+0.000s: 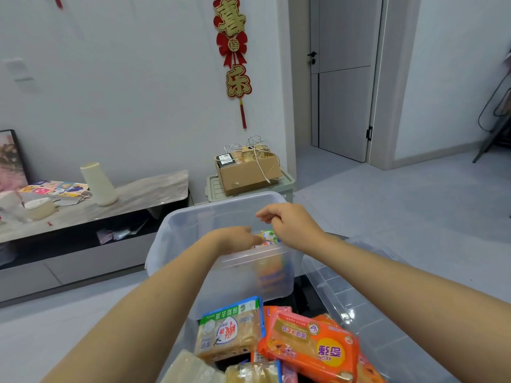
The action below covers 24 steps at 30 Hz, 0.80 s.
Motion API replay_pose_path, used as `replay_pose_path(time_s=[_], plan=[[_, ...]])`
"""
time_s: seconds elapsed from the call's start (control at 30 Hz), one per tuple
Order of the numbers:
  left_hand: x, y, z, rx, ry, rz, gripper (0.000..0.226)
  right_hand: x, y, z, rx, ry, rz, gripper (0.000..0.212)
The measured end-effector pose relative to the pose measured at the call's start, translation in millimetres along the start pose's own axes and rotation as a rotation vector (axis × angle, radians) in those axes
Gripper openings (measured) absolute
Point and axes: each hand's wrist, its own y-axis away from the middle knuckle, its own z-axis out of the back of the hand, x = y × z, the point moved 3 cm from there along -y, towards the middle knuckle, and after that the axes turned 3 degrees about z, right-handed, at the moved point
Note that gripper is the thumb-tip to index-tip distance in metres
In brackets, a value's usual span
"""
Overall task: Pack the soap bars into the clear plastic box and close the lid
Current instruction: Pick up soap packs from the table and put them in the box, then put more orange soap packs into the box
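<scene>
The clear plastic box [177,244] stands open in the middle of the view. Inside it, against the right wall, is a stack of wrapped soap bars [270,272]. A green, white and blue soap bar [268,236] lies on top at rim height. My left hand [235,239] reaches over the near rim and its fingertips grip that bar's left end. My right hand [290,225] hovers just above the bar, fingers loosely curled and holding nothing. The clear lid [367,305] lies flat to the right of the box. More soap packs lie in front: a blue-green one [231,331] and an orange one [312,344].
A low TV cabinet [138,194] with a cream vase [98,183] and small items runs along the left wall. Behind the box a cardboard box [249,170] with cables sits on a grey-green bin. A closed door [343,78] and grey floor tiles are at the right.
</scene>
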Motion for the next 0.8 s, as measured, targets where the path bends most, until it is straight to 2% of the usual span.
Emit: replay_pose_path(time_s=[0.03,0.17,0.3,0.4,0.53,0.7,0.8], plan=[[-3,4,7,-0.115,0.013,-0.062,0.055,3,4,2,-0.002,0.015,0.011,0.044],[-5,35,20,-0.383,0.053,-0.270,0.038,14,30,13,-0.047,0.082,0.107,0.040],[4,87,1,-0.599,-0.020,-0.473,0.034,30,73,16,-0.104,0.097,0.191,0.035],[16,120,-26,-0.706,-0.113,-0.555,0.029,33,108,14,-0.084,0.128,0.167,0.033],[27,142,-67,-0.650,-0.108,-0.597,0.028,22,142,6,0.070,0.238,0.047,0.035],[33,138,-107,-0.481,-0.114,-0.470,0.032,5,168,-6,0.386,0.313,-0.148,0.060],[38,133,-123,-0.402,-0.107,-0.407,0.035,-2,178,-13,0.413,0.413,-0.143,0.073]])
